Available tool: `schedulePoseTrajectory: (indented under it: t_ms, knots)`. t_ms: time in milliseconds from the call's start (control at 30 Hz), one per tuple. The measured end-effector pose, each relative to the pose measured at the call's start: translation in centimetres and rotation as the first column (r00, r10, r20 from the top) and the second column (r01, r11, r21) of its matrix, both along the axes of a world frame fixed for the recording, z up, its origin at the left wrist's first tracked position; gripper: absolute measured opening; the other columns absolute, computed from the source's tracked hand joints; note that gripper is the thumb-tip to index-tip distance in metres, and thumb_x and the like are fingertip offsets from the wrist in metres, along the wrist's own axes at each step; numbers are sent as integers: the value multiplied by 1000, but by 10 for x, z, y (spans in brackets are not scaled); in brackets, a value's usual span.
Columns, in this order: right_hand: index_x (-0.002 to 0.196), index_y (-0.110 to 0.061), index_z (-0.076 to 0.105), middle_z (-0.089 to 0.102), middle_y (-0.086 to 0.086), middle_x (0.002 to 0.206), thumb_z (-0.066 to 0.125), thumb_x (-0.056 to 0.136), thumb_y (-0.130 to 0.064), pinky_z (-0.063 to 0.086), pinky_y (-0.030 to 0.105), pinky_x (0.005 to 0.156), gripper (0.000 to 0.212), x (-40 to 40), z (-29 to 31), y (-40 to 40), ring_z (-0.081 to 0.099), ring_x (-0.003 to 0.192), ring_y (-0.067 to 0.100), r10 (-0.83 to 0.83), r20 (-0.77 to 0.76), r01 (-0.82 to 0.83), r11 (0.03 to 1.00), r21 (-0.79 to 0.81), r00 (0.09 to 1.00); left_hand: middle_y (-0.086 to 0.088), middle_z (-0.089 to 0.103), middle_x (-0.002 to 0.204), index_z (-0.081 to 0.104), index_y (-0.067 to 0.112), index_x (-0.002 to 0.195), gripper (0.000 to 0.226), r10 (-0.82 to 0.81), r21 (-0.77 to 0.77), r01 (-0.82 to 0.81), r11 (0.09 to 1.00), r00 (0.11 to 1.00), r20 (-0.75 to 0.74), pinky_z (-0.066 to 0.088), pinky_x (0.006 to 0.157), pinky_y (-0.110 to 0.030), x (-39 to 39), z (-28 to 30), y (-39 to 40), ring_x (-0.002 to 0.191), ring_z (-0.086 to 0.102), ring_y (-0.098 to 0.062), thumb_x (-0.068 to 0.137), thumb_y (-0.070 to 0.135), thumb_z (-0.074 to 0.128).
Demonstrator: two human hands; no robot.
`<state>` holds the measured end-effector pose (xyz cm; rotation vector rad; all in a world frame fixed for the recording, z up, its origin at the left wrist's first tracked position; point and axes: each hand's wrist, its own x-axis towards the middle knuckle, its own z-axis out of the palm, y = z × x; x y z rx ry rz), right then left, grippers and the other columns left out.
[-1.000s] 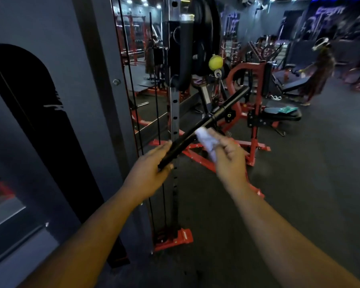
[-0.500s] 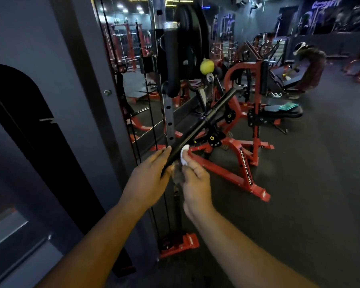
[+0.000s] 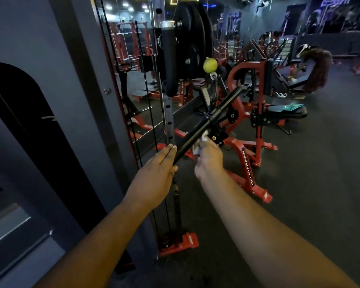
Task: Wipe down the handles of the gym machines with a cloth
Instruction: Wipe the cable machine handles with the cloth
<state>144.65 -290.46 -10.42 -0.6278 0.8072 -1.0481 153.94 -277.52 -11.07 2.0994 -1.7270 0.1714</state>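
Note:
A long black bar handle (image 3: 214,119) hangs from a cable with a yellow ball stop (image 3: 210,64) and slants from upper right down to the lower left. My left hand (image 3: 156,171) holds its near end, fingers laid along the far side and thumb underneath. My right hand (image 3: 209,157) grips a small white cloth (image 3: 202,141) and presses it against the bar just beyond my left hand. Most of the cloth is hidden inside my fingers.
The cable machine's perforated upright (image 3: 168,121) and black weight plates (image 3: 192,42) stand right behind the bar. A mirror wall (image 3: 129,65) is on the left. Red machines (image 3: 256,129) and a padded seat (image 3: 287,112) fill the right, and a person (image 3: 318,69) bends over a bench farther back.
My right hand slid the cloth down the bar toward my left hand, then a little back up. My left hand kept its hold on the near end.

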Motion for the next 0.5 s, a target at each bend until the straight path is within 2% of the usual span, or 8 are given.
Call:
schedulePoseTrajectory:
  t_ms: [67,167,233,300,367,433,467,500]
  knots:
    - [103,-19,73,78,5,96,51,105,-19,56,37,87,22,-4,-13,25,72,94,19,137,-11,-137,990,27,990,2,14,171,14,23,163,59,-4,8,4,1000,1000,20,31,120,-34,-2,-1,-2,151,28,-19,110,31,39]
    - [92,-14,73,70,3,81,50,105,-22,59,30,72,27,-16,-22,56,66,74,15,365,-23,-365,931,-2,931,2,9,172,8,24,163,66,2,18,-3,1000,998,66,29,124,-36,-6,-1,-3,154,20,-18,109,24,44]
    - [96,-9,70,67,10,87,49,104,-18,60,33,76,24,-26,-27,54,68,81,20,469,-99,-476,877,-70,878,2,6,172,7,23,163,67,0,21,-2,1000,996,86,28,125,-37,-8,-1,-3,156,16,-18,108,23,44]
    - [110,-3,69,74,14,104,51,104,-20,60,40,89,26,-39,-31,38,72,97,27,466,-237,-507,848,-155,852,1,8,172,10,22,163,63,-11,16,10,1000,996,89,25,126,-39,-11,-1,-3,157,14,-18,109,26,42]
    - [112,-9,73,75,15,109,55,103,-24,56,45,95,24,-49,-33,9,72,104,31,315,-375,-409,890,-203,872,0,12,171,15,21,163,58,-13,3,13,1000,996,84,21,128,-39,-12,-1,-2,157,14,-17,111,29,38]
    - [108,-15,75,74,12,108,57,102,-21,53,45,96,20,-56,-30,-29,68,108,33,31,-428,-184,929,-321,903,2,12,171,16,22,162,55,-7,-5,7,1000,999,54,14,126,-32,-13,-2,-3,156,14,-15,111,31,35]
    - [110,-19,74,74,6,107,55,102,-19,53,40,94,21,-60,-25,-45,67,109,29,-122,-442,-90,899,-428,889,3,11,171,15,23,163,55,-5,-1,5,1000,999,37,14,126,-32,-14,-2,-3,156,13,-14,112,32,34]
    - [118,-21,72,73,0,110,53,103,-16,53,32,92,25,-62,-20,-60,67,107,20,-264,-469,-52,827,-560,843,4,10,171,15,23,163,55,-5,4,5,1000,1000,27,17,127,-33,-14,-3,-3,156,13,-14,112,33,33]
